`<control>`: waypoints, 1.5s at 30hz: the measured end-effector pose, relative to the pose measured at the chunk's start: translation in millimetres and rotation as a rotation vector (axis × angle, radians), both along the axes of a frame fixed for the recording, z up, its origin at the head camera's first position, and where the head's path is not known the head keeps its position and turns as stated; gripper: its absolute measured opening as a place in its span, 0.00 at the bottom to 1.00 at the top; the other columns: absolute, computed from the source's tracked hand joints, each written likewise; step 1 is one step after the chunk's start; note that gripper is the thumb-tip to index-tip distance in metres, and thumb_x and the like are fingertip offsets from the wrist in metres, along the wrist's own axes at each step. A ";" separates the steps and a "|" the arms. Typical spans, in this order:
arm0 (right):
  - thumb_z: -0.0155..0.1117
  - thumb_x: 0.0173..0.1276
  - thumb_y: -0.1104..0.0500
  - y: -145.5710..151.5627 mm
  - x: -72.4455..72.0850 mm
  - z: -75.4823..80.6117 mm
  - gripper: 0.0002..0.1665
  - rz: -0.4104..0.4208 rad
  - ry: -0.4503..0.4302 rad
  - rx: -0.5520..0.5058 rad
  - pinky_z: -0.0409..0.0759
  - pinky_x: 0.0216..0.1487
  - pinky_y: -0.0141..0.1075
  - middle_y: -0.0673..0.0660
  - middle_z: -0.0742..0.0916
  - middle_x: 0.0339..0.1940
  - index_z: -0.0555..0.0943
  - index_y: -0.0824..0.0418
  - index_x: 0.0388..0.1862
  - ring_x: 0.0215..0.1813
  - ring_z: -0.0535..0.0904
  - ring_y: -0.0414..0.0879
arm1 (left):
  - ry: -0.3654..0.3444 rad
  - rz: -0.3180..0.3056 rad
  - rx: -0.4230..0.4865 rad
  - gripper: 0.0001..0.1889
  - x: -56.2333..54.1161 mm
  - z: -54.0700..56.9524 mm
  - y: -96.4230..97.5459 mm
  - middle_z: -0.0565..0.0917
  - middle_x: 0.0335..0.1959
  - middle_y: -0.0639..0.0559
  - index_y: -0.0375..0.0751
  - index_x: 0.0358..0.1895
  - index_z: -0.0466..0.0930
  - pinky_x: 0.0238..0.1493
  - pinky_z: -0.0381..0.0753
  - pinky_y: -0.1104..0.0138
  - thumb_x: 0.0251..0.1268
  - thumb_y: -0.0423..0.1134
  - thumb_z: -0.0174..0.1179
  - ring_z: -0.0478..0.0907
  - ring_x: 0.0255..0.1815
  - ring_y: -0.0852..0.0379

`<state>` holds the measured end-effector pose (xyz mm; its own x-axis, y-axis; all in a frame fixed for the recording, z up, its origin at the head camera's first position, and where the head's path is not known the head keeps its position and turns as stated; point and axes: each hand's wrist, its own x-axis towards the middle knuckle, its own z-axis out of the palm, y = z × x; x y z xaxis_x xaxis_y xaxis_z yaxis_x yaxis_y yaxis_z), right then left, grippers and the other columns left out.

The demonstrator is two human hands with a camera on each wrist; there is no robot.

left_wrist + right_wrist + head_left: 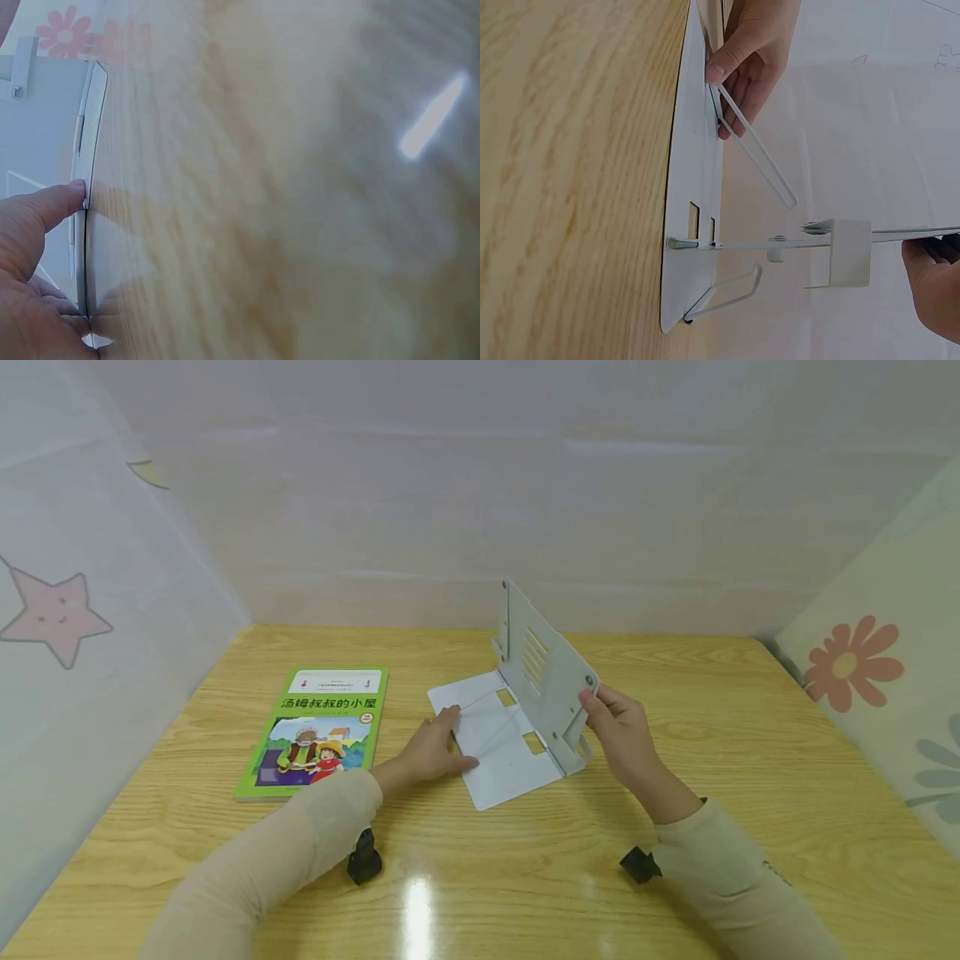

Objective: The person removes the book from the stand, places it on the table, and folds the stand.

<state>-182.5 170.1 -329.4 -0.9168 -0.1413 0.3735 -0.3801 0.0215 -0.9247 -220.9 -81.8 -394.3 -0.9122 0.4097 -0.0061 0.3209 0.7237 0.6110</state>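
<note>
A white metal book stand [491, 781] stands unfolded on the table, its base plate flat and its slotted back panel [566, 681] tilted up. At the base's left edge, my left hand [431, 750] grips with thumb and fingers spread apart; the left wrist view shows its thumb [56, 206] on that edge. A wire support loop [758, 144] rises from the base beside this hand in the right wrist view. My right hand [624, 735] pinches the back panel's upper near corner between thumb and fingers. The fingers behind the panel are partly hidden.
A green-bordered picture book [330, 693] lies flat to the left of the stand. Under everything is a wooden table [510, 893], with pale walls at its back and sides. Each wrist carries a small black device [365, 858].
</note>
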 end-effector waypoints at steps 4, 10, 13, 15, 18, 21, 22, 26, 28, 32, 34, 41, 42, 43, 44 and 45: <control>0.45 0.67 0.59 0.1 0.4 0.4 0.24 0.003 -0.013 -0.020 0.71 0.47 0.31 0.50 0.80 0.42 0.66 0.81 0.50 0.45 0.75 0.41 | 0.013 -0.011 -0.012 0.45 -0.9 -1.2 0.0 0.55 0.62 0.35 0.27 0.63 0.49 0.62 0.44 0.55 0.47 0.47 0.63 0.49 0.63 0.45; 0.46 0.67 0.59 -0.3 0.7 0.5 0.25 0.009 -0.029 -0.070 0.72 0.47 0.31 0.51 0.80 0.42 0.65 0.83 0.50 0.44 0.75 0.42 | 0.024 -0.022 -0.038 0.44 -1.3 -1.0 0.3 0.55 0.62 0.35 0.27 0.63 0.49 0.61 0.44 0.53 0.48 0.47 0.63 0.48 0.63 0.44; 0.47 0.66 0.60 -0.9 1.0 0.5 0.24 0.003 -0.032 -0.089 0.72 0.47 0.31 0.51 0.81 0.40 0.65 0.83 0.49 0.44 0.75 0.41 | 0.020 -0.024 -0.043 0.44 -0.8 0.0 0.6 0.54 0.63 0.36 0.27 0.63 0.49 0.61 0.44 0.53 0.48 0.47 0.62 0.47 0.64 0.44; 0.47 0.66 0.60 -1.2 1.1 0.6 0.24 0.006 -0.034 -0.088 0.72 0.47 0.31 0.50 0.81 0.41 0.65 0.83 0.49 0.44 0.75 0.41 | 0.016 -0.023 -0.045 0.43 -0.5 0.0 0.6 0.54 0.63 0.36 0.27 0.63 0.49 0.61 0.43 0.53 0.49 0.47 0.62 0.46 0.64 0.45; 0.47 0.66 0.59 -1.9 1.2 1.3 0.25 0.001 -0.043 -0.072 0.72 0.46 0.31 0.50 0.81 0.40 0.65 0.82 0.50 0.43 0.76 0.41 | 0.013 -0.024 -0.049 0.43 -0.5 -0.2 0.4 0.54 0.63 0.37 0.27 0.63 0.49 0.62 0.42 0.53 0.50 0.47 0.61 0.45 0.64 0.45; 0.48 0.66 0.58 -2.9 1.6 1.7 0.25 -0.010 -0.049 -0.039 0.73 0.45 0.31 0.51 0.81 0.39 0.66 0.81 0.50 0.42 0.76 0.40 | 0.011 -0.027 -0.051 0.43 -0.6 -0.2 0.1 0.53 0.63 0.36 0.26 0.63 0.49 0.61 0.42 0.53 0.50 0.46 0.61 0.45 0.64 0.45; 0.48 0.66 0.58 -3.2 1.7 1.8 0.25 -0.014 -0.049 -0.030 0.73 0.45 0.31 0.51 0.81 0.39 0.66 0.81 0.50 0.42 0.76 0.40 | 0.008 -0.027 -0.052 0.43 -0.5 0.2 0.2 0.53 0.63 0.36 0.26 0.63 0.49 0.62 0.42 0.53 0.50 0.46 0.61 0.45 0.64 0.45; 0.48 0.66 0.58 -4.2 1.9 2.0 0.26 -0.022 -0.042 -0.021 0.73 0.45 0.31 0.51 0.81 0.39 0.66 0.82 0.50 0.42 0.76 0.40 | -0.001 -0.025 -0.057 0.43 -0.1 2.1 0.7 0.53 0.63 0.37 0.27 0.63 0.49 0.62 0.42 0.53 0.50 0.46 0.61 0.45 0.64 0.45; 0.48 0.66 0.58 -4.4 1.6 1.6 0.26 -0.025 -0.039 -0.026 0.73 0.45 0.31 0.52 0.82 0.38 0.66 0.82 0.50 0.42 0.76 0.41 | -0.006 -0.025 -0.061 0.43 0.2 3.2 1.2 0.53 0.63 0.37 0.27 0.63 0.49 0.62 0.42 0.53 0.50 0.46 0.61 0.45 0.64 0.45; 0.48 0.66 0.59 -4.3 1.2 0.5 0.25 -0.022 -0.028 -0.031 0.73 0.45 0.31 0.53 0.81 0.39 0.66 0.81 0.50 0.42 0.76 0.41 | -0.010 -0.029 -0.071 0.42 0.1 4.0 1.6 0.53 0.63 0.37 0.27 0.63 0.49 0.61 0.42 0.53 0.50 0.46 0.61 0.44 0.64 0.45; 0.48 0.66 0.59 -4.1 1.0 0.2 0.25 -0.019 -0.026 -0.029 0.73 0.45 0.31 0.54 0.81 0.39 0.67 0.81 0.50 0.42 0.76 0.41 | -0.014 -0.029 -0.076 0.42 0.0 4.1 1.7 0.53 0.64 0.37 0.27 0.63 0.49 0.62 0.42 0.53 0.50 0.46 0.61 0.44 0.64 0.45; 0.48 0.66 0.59 -4.8 1.6 0.3 0.24 -0.020 -0.036 -0.025 0.73 0.45 0.34 0.57 0.81 0.41 0.67 0.81 0.50 0.42 0.76 0.42 | -0.050 -0.017 -0.040 0.43 0.2 5.0 1.3 0.52 0.64 0.37 0.28 0.63 0.48 0.62 0.40 0.55 0.50 0.46 0.62 0.44 0.65 0.45; 0.48 0.66 0.60 -5.3 2.0 0.9 0.23 -0.018 -0.035 -0.026 0.73 0.45 0.34 0.58 0.80 0.42 0.67 0.81 0.50 0.43 0.76 0.42 | -0.056 -0.017 -0.033 0.43 -0.1 5.0 0.9 0.52 0.64 0.37 0.28 0.63 0.48 0.62 0.40 0.55 0.49 0.46 0.62 0.44 0.65 0.45; 0.48 0.66 0.61 -6.2 2.6 1.8 0.23 -0.018 -0.036 -0.027 0.73 0.45 0.35 0.58 0.81 0.42 0.67 0.81 0.50 0.43 0.76 0.43 | -0.059 -0.020 -0.025 0.43 -0.8 4.4 0.2 0.51 0.64 0.37 0.28 0.63 0.48 0.62 0.40 0.55 0.49 0.45 0.62 0.44 0.65 0.45; 0.48 0.66 0.62 -7.0 3.1 2.7 0.22 -0.019 -0.038 -0.029 0.73 0.45 0.35 0.57 0.81 0.42 0.67 0.81 0.50 0.43 0.76 0.43 | -0.064 -0.021 -0.024 0.43 -1.6 4.1 -0.5 0.51 0.64 0.37 0.28 0.63 0.48 0.62 0.40 0.55 0.49 0.46 0.62 0.43 0.65 0.46; 0.48 0.66 0.62 -7.9 3.6 3.6 0.22 -0.023 -0.037 -0.025 0.73 0.45 0.36 0.57 0.81 0.42 0.67 0.81 0.50 0.43 0.76 0.43 | -0.071 -0.021 -0.019 0.43 -2.4 3.7 -1.2 0.51 0.64 0.38 0.29 0.64 0.48 0.62 0.40 0.56 0.49 0.46 0.62 0.43 0.65 0.47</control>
